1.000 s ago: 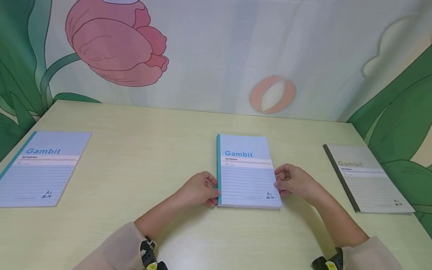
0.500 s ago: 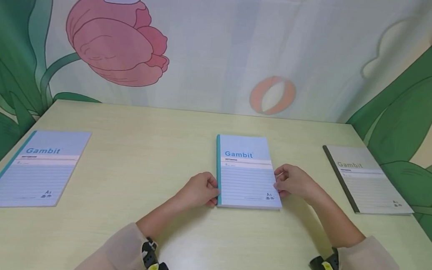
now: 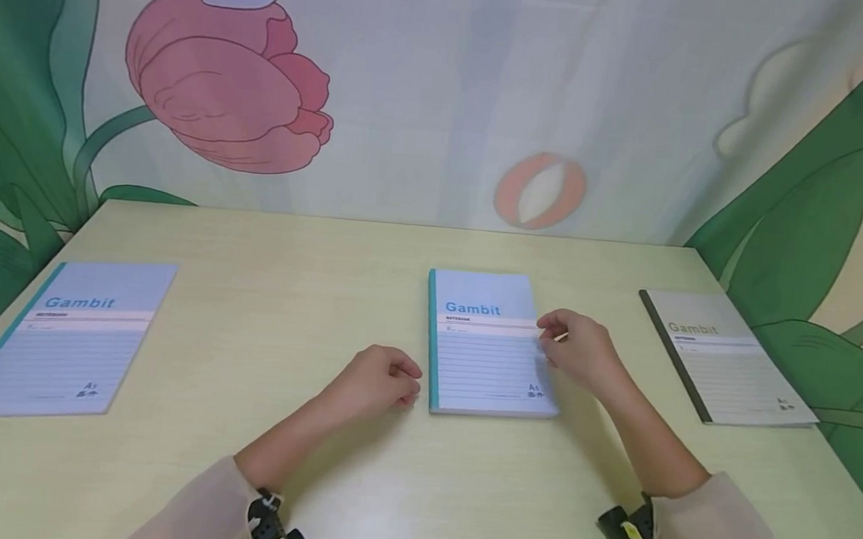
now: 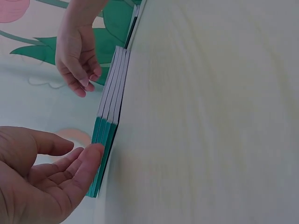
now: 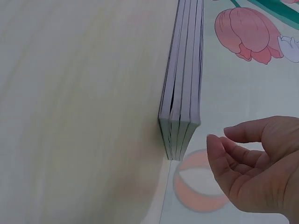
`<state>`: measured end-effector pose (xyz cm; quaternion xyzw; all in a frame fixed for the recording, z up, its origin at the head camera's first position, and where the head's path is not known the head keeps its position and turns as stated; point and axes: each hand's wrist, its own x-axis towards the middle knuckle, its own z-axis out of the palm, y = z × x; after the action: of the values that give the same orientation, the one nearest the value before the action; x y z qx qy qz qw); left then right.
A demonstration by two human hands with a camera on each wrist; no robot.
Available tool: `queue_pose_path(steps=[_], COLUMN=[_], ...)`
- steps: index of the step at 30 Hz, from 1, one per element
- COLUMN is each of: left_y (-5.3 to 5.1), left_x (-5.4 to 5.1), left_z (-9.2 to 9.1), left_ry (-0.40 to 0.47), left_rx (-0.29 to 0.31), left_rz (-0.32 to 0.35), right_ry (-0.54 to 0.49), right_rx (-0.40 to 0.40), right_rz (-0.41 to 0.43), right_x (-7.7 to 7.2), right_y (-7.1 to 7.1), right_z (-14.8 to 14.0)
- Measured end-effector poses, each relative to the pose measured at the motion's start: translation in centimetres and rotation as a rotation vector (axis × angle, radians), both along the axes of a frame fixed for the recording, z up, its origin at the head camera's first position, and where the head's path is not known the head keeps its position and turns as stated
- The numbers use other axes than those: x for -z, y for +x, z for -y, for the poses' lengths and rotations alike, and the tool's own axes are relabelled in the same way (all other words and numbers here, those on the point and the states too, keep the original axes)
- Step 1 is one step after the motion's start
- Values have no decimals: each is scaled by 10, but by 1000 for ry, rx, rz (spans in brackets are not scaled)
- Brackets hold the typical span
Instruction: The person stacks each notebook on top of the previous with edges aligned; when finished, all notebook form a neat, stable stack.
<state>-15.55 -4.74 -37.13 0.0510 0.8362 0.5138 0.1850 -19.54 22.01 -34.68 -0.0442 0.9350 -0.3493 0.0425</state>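
Observation:
A stack of several notebooks (image 3: 488,365) lies at the middle of the table, the top one pale blue with a teal spine and "Gambit" on it. To its left, a small gap away in the head view, is my left hand (image 3: 374,382), fingers loosely curled around nothing. My right hand (image 3: 584,351) hovers by the stack's right edge, holding nothing. In the right wrist view, space separates that hand (image 5: 261,165) from the stack's page edges (image 5: 184,70). The left wrist view has my left fingertips overlapping the teal spines (image 4: 100,154).
Another blue notebook (image 3: 66,340) lies at the table's left edge. A grey notebook with a dark spine (image 3: 722,357) lies near the right edge. Behind the table (image 3: 287,293) hangs a curtain (image 3: 414,93) printed with flowers and leaves.
Both hands have let go of the stack's sides. My left hand has moved off to the left; my right hand has risen and shifted slightly up the right edge. The stack stays in place.

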Motion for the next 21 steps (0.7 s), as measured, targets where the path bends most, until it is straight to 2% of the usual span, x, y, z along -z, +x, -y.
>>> queue_pose_path(steps=[9,21], left_y=[-1,4], left_x=[-4,-15], left_z=[20,54], left_ry=[-78,-74], left_rx=[-6,-41], left_rz=[-95,-154], right_ry=[-64,-135], right_rx=[0,-64], right_rz=[-13,-30], right_x=[0,-5], right_y=[-1,-4], right_z=[18,46])
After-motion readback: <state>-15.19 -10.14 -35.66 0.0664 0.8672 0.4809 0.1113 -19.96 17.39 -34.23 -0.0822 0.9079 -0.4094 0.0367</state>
